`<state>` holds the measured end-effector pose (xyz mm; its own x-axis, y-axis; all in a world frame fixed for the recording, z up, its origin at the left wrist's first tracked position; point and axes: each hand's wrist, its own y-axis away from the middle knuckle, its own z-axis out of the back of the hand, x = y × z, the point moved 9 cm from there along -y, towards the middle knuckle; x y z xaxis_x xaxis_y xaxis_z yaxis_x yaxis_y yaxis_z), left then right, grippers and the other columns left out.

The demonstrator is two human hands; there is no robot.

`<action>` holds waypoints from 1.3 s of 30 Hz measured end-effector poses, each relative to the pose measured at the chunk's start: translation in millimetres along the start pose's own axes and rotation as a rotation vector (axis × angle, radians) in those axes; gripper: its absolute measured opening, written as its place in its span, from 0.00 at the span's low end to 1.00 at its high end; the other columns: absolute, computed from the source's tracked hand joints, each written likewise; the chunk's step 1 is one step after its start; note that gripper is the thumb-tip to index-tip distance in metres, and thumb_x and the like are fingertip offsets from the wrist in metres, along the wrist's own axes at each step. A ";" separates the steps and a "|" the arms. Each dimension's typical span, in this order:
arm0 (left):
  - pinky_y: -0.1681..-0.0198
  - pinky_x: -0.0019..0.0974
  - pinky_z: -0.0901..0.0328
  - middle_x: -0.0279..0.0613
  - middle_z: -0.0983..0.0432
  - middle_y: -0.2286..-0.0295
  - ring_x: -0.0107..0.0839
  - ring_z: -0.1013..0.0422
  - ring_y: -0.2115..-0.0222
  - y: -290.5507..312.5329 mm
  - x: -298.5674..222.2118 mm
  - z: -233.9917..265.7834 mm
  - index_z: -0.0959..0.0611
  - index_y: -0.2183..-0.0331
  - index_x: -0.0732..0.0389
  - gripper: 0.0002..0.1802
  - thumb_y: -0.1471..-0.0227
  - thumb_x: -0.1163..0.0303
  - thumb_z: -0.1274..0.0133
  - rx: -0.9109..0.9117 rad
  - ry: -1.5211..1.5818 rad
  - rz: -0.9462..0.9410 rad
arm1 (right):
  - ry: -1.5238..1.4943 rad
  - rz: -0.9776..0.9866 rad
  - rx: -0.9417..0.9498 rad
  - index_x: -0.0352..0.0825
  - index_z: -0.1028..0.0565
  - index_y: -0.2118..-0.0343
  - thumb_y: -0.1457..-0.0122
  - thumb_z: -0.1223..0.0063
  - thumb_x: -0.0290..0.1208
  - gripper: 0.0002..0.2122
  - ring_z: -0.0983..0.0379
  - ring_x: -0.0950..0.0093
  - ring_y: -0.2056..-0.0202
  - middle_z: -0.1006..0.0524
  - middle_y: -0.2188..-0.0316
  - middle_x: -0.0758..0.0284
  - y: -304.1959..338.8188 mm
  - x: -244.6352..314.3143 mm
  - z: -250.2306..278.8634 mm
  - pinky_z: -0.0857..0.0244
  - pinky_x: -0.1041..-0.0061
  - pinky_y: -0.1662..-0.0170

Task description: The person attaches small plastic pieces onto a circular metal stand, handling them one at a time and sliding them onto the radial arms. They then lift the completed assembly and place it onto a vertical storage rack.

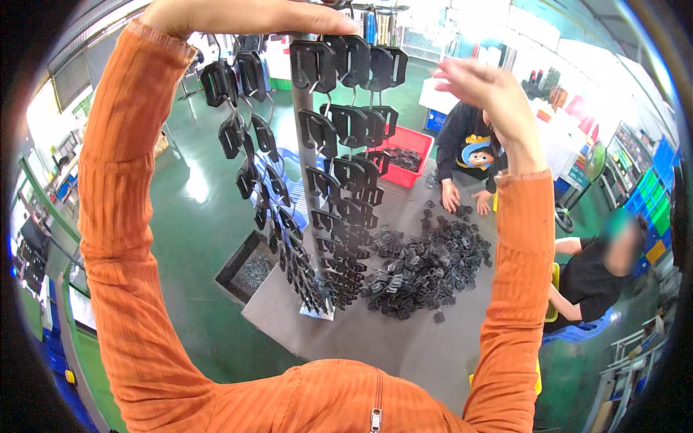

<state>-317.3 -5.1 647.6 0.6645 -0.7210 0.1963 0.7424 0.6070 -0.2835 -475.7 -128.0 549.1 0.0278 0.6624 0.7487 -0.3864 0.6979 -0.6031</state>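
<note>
A tall rack of black plastic buckles (315,65), hung in columns on wire hooks around a grey pole (304,137), stands before me. My left hand (253,17) reaches across its top, one digit stretched beside the uppermost buckles. Its other fingers are mostly cut off by the upper edge, and whatever they close on is hidden. My right hand (487,90) is raised to the right of the rack, apart from it, with fingers extended and nothing visible in them. The fingertips are blurred.
A heap of loose black buckles (426,267) covers part of the grey table (289,317). Beyond are a red basket (415,141) with black parts and a co-worker's hands (462,198). A dark bin (249,270) sits left; another person (595,278) sits right.
</note>
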 end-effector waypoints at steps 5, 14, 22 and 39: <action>0.50 0.44 0.36 0.56 0.32 0.52 0.46 0.32 0.54 2.2 -17.9 4.0 0.25 0.52 0.62 0.27 0.48 0.54 0.48 -0.028 -0.140 0.018 | -0.112 0.089 0.122 0.31 0.24 0.59 0.44 0.46 0.38 0.15 0.26 0.80 0.63 0.22 0.63 0.68 -7.7 61.7 -50.7 0.34 0.80 0.57; 0.51 0.41 0.36 0.53 0.28 0.55 0.45 0.29 0.57 -1.5 -26.0 10.3 0.24 0.54 0.67 0.24 0.46 0.58 0.51 -0.108 -0.103 -0.115 | -0.285 0.047 0.007 0.29 0.26 0.57 0.44 0.47 0.30 0.14 0.26 0.75 0.63 0.22 0.67 0.66 -11.9 54.3 -41.6 0.36 0.76 0.54; 0.48 0.48 0.38 0.56 0.34 0.50 0.47 0.35 0.51 7.4 -11.2 8.0 0.28 0.50 0.66 0.30 0.45 0.51 0.55 -0.016 -0.237 0.112 | 0.173 0.054 -0.198 0.29 0.23 0.61 0.43 0.48 0.33 0.13 0.26 0.82 0.72 0.22 0.68 0.68 -6.8 -6.0 71.5 0.36 0.85 0.72; 0.51 0.41 0.34 0.55 0.27 0.58 0.42 0.29 0.56 3.0 -4.8 1.2 0.34 0.50 0.66 0.29 0.60 0.80 0.57 0.006 0.055 -0.026 | -0.094 0.037 0.002 0.31 0.24 0.59 0.45 0.46 0.36 0.15 0.25 0.77 0.63 0.22 0.63 0.64 0.6 34.9 -24.2 0.35 0.77 0.56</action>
<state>-318.2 0.6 646.9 0.6392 -0.7539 0.1517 0.7602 0.5895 -0.2731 -452.6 -97.9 568.3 -0.0732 0.6590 0.7486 -0.3871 0.6730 -0.6303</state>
